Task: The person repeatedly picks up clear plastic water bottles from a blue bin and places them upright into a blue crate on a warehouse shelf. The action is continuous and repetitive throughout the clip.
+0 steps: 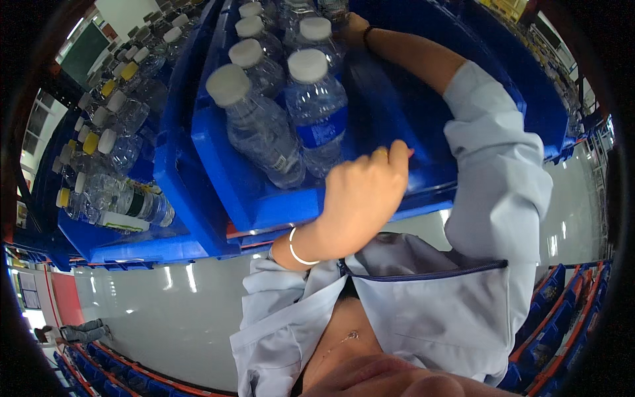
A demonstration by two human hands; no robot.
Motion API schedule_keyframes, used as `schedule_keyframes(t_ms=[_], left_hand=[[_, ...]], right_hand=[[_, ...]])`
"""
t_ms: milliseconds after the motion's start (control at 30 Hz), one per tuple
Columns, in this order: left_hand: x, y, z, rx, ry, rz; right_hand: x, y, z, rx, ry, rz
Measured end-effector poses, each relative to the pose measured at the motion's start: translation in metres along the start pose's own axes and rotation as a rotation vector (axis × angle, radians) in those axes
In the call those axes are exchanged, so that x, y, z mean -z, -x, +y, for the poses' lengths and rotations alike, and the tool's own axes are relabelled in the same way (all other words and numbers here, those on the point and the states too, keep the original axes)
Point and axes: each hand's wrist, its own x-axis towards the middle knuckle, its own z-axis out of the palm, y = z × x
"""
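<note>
My right hand (pixel 354 31) reaches deep into a blue plastic bin (pixel 283 207), its curled fingers against a clear plastic bottle (pixel 333 9) at the top edge of the view. Part of that grip is hidden. My left hand (pixel 367 196) is over the bin's front rim, back of the hand up and fingers curled. What lies under its fingers cannot be seen. On the bin's left side, clear bottles with white caps stand in two rows. At the front are a tilted bottle (pixel 263 131) and a blue-labelled bottle (pixel 317 119).
A second blue bin (pixel 139 247) at the left holds many bottles with white and yellow caps, some lying down. More bottles fill a bin (pixel 550 64) at the right. Behind me are racks of blue bins (pixel 545 322). A person (pixel 84 332) is far off at lower left.
</note>
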Motion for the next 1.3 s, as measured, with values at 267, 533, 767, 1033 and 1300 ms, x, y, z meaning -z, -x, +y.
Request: schedule_keyframes(t_ms=[267, 533, 767, 1033, 1300], left_hand=[[-0.005, 0.004, -0.008, -0.043, -0.073, 0.038], [-0.006, 0.006, -0.004, -0.042, -0.048, 0.077], [-0.005, 0.005, -0.004, -0.096, -0.03, 0.094], [-0.006, 0.005, -0.005, -0.031, -0.067, 0.08], [-0.006, 0.005, -0.005, -0.064, -0.01, 0.057]], right_hand=[[0.003, -0.047, -0.058, -0.148, -0.379, 0.204], [0.01, -0.062, -0.05, -0.191, -0.46, 0.22], [-0.022, -0.107, -0.025, -0.142, -0.299, 0.189], [-0.039, -0.111, -0.047, -0.018, -0.398, 0.156], [-0.039, -0.11, -0.037, -0.039, -0.204, 0.181]])
